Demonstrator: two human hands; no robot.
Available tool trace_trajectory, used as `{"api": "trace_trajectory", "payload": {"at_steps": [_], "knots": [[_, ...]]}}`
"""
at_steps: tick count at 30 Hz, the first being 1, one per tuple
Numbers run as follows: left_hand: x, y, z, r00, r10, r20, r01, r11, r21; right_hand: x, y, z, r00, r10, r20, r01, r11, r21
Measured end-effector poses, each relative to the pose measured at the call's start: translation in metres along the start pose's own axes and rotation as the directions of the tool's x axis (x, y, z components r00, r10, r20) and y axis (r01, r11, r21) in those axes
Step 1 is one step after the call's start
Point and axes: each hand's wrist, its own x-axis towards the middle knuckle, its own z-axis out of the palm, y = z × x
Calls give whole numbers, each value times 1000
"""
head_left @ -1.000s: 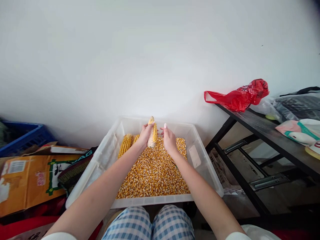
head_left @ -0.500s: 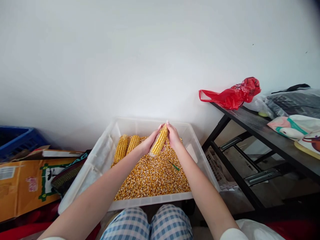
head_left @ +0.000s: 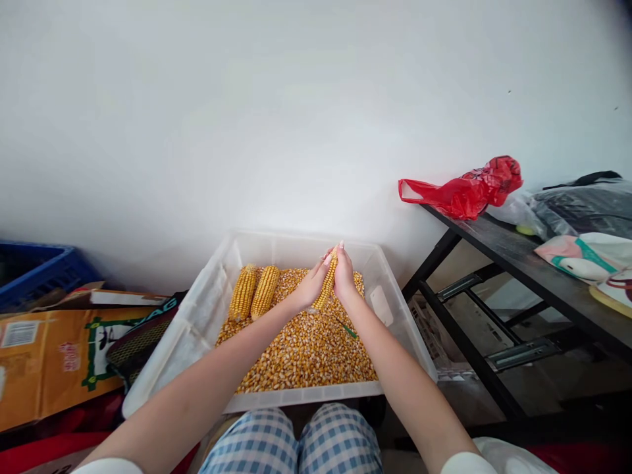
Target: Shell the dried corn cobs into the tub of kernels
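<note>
An ear of corn (head_left: 326, 284) is clasped between my two palms, tilted with its tip up and away from me. My left hand (head_left: 315, 282) presses on its left side, partly covering it. On the other side my right hand (head_left: 344, 273) closes around it, fingers pointing up. Two more corn cobs, one at the far left (head_left: 243, 293) and one beside it (head_left: 265, 291), rest on loose corn kernels (head_left: 301, 355). All of this is inside a translucent plastic bin (head_left: 316, 396). A thin green strip (head_left: 349, 330) lies on the kernels just right of the held cob.
A black table (head_left: 523, 253) on the right carries a red plastic bag (head_left: 464, 191) and other packages. Left of the bin are an orange cardboard box (head_left: 49, 368), a dark mesh bag (head_left: 143, 342) and a blue crate (head_left: 44, 276). A white wall (head_left: 296, 118) stands behind.
My left hand has slid to the right over the cob, and both palms are closer together. The cob has turned and shows less of its face. The view has shifted slightly.
</note>
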Motion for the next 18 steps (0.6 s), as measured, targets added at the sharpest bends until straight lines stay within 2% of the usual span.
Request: {"api": "trace_trajectory", "payload": {"at_steps": [5, 13, 18], "knots": [[2, -11, 0, 997, 51, 50, -53, 997, 48, -1, 2, -1, 998, -24, -60, 22, 999, -33], [-1, -16, -1, 999, 51, 13, -52, 993, 109, 1, 15, -6, 996, -24, -86, 14, 993, -113], [-1, -16, 0, 999, 30, -11, -29, 998, 50, 3, 20, -7, 996, -9, -89, 0, 995, -104]]}}
